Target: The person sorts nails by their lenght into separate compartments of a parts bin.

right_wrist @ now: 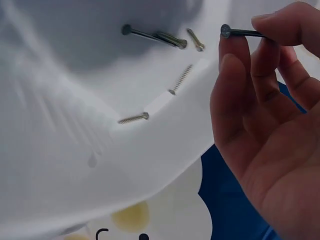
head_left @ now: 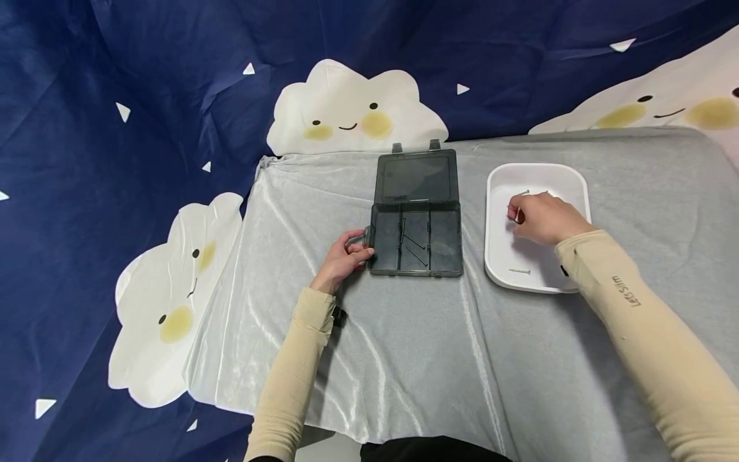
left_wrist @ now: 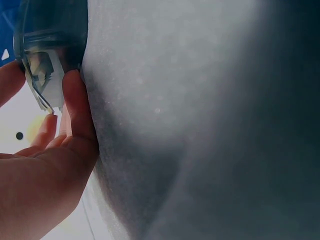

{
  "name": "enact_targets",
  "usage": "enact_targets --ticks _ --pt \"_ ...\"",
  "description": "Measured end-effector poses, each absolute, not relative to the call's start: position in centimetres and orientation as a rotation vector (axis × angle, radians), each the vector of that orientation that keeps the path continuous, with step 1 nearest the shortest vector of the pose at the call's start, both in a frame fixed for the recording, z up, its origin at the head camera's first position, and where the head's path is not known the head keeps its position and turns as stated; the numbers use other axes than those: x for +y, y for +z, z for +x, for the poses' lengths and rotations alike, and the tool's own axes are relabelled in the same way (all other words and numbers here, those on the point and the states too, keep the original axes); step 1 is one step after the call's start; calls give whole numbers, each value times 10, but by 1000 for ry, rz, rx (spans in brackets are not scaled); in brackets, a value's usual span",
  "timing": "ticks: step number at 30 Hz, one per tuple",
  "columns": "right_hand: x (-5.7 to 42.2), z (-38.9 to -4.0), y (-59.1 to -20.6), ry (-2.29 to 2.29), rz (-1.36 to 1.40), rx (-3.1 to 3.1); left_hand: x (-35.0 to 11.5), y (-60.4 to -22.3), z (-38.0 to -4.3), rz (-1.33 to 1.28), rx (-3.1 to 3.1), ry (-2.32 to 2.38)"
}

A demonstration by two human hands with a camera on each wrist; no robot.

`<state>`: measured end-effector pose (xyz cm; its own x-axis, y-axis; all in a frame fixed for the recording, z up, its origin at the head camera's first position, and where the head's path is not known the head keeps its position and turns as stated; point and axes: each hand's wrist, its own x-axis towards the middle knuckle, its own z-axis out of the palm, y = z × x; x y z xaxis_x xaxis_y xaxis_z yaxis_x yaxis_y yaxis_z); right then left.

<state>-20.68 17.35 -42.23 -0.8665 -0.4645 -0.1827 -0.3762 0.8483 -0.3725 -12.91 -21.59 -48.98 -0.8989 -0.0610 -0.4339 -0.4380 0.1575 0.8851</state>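
My right hand (head_left: 545, 217) is over the white tray (head_left: 495, 256), pinching a dark nail (right_wrist: 245, 33) between thumb and fingers, its flat head sticking out. Inside the tray, the right wrist view shows several brass-coloured screws (right_wrist: 182, 79) and another dark nail (right_wrist: 150, 36). My left hand (head_left: 345, 258) holds the left side of a dark see-through plastic box (head_left: 444, 247), fingers at its small handle (left_wrist: 47, 75). The box's lid (head_left: 417, 176) is flipped back. Several dark nails (head_left: 417, 255) lie in its middle compartment, some against the dividers.
A grey velvety cloth (head_left: 416, 346) covers the table under box and tray. Behind and to the left hangs a navy fabric (head_left: 190, 64) with smiling white clouds (head_left: 352, 112). One screw (head_left: 519, 271) lies apart near the tray's front wall.
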Motion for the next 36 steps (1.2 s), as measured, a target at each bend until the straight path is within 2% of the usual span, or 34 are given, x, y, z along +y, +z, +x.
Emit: enact_targets --ticks 36 --pt "163 -194 -391 -653 -727 2821 -217 -491 -130 -458 2135 1823"
